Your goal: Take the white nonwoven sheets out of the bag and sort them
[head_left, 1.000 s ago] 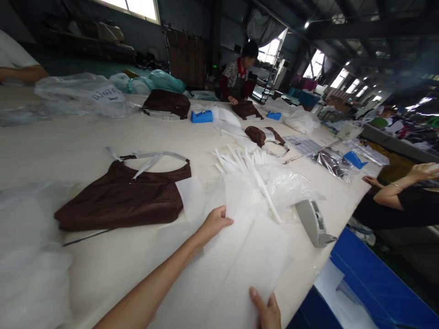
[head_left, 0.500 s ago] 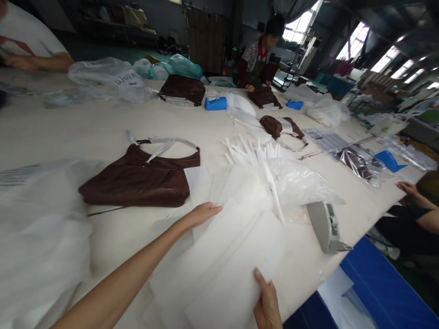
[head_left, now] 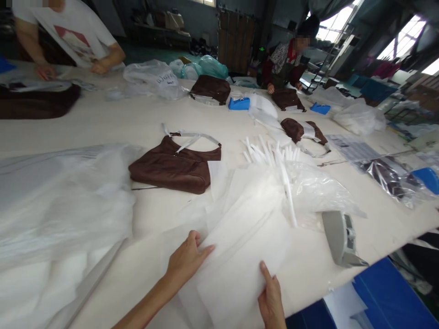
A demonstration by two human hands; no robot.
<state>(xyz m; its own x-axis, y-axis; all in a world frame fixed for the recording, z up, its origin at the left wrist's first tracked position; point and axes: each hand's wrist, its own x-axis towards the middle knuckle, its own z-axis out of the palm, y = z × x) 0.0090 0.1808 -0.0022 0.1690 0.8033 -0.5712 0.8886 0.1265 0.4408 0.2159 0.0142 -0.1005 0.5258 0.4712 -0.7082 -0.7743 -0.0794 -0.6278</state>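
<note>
Paper sheets (head_left: pixel 240 256) spread flat on table (head_left: pixel 103 123) before me; my left hand (head_left: pixel 187 258) rests on top sheet, fingers loosely spread, gripping nothing; my right hand (head_left: pixel 270 299) pinches sheet's near edge, index finger straight; brown bag (head_left: pixel 171 167) beyond, tape dispenser (head_left: pixel 339 237) just right of sheets.

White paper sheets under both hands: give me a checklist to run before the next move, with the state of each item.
1. Left hand flat on the white sheets: ok.
2. Right hand at the sheets' near edge: ok.
3. Only one sheet taken in the grip: cannot tell.
4. Brown bag apart from both hands: ok.
5. Sheets free of clutter: not ok, white sticks and a plastic bag overlap the far end.
6. Grey tape dispenser beside the sheets: ok.
</note>
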